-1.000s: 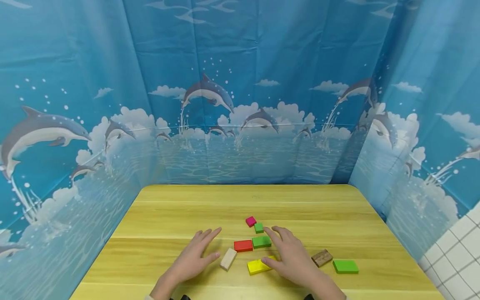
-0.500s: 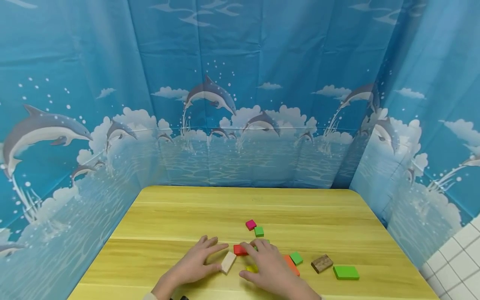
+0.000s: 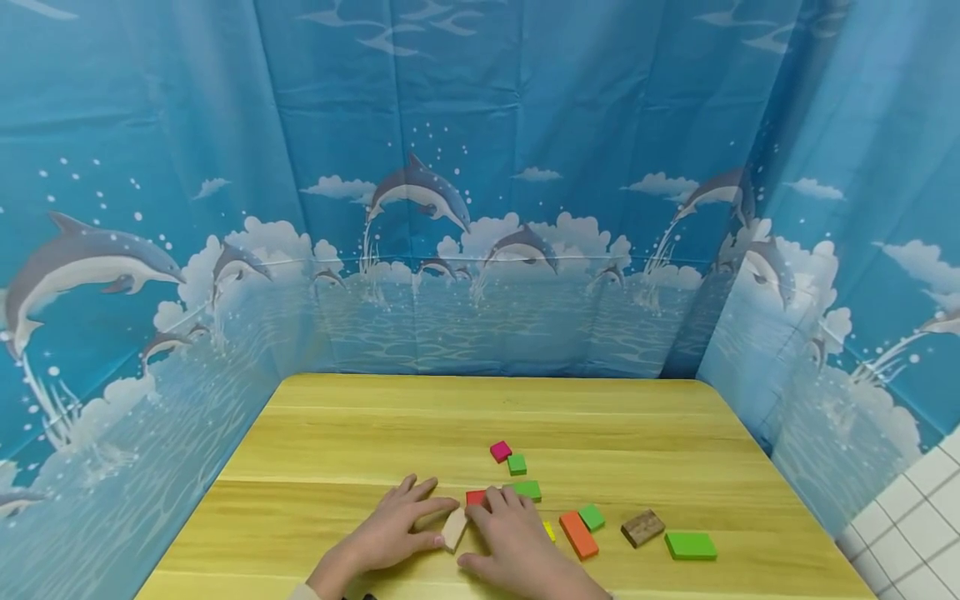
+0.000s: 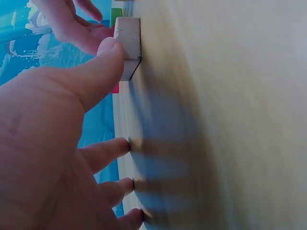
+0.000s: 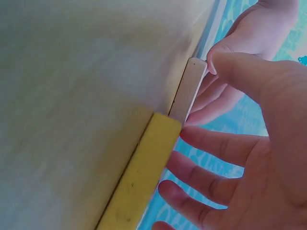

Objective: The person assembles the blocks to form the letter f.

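Note:
A pale wooden block [image 3: 454, 530] lies on the table between the two hands. My left hand [image 3: 393, 529] is beside it, its thumb tip right at the block in the left wrist view, other fingers spread with tips at the tabletop. My right hand [image 3: 517, 542] spans the red block [image 3: 475, 497] and the yellow block [image 3: 550, 532], hiding most of both. In the right wrist view its fingers are extended and apart, the index fingertip [image 5: 188, 134] at the corner where the yellow block's end meets the pale block. Neither hand grips anything.
Right of my right hand lie an orange block [image 3: 578, 535], a small green square [image 3: 592, 517], a brown bark-like block [image 3: 642, 527] and a bright green block [image 3: 691, 546]. Beyond are a green block [image 3: 527, 490], another green square [image 3: 517, 464] and a magenta square [image 3: 500, 451].
My right hand has moved left, uncovering the orange block and the green square beside it, and now covers part of the red block. My left hand has shifted slightly right to the pale block.

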Tool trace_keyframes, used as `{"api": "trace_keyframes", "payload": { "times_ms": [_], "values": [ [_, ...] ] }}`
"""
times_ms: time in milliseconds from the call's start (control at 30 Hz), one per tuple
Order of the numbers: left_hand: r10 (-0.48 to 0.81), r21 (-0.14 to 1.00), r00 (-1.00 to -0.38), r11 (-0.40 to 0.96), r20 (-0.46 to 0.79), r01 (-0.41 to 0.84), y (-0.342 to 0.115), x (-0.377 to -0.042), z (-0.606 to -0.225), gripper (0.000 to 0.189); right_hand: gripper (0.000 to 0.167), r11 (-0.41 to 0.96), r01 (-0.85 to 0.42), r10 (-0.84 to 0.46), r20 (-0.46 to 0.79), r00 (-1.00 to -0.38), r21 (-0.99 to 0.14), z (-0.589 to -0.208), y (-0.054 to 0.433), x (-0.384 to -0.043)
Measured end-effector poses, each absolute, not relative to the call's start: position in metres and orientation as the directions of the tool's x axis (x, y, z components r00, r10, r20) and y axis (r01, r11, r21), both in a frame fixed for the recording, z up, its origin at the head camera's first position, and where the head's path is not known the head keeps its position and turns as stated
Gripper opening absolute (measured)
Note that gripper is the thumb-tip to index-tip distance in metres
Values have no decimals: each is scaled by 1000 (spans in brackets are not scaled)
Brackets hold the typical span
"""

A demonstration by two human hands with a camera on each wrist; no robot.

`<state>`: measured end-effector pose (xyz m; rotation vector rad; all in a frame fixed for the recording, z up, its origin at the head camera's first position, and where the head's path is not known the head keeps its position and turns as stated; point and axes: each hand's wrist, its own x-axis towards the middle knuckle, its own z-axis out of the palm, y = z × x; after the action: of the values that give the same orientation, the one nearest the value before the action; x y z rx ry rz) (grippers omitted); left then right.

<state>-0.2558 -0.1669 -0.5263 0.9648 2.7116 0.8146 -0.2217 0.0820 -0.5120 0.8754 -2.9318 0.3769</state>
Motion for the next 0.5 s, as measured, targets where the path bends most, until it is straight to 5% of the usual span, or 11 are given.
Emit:
{"api": "trace_keyframes", "payload": {
  "times_ms": [500],
  "values": [
    [576, 539, -815, 667, 64, 514, -161, -239, -533, 57, 66, 823, -536, -523, 117, -844, -188, -517, 79, -219]
  ]
}}
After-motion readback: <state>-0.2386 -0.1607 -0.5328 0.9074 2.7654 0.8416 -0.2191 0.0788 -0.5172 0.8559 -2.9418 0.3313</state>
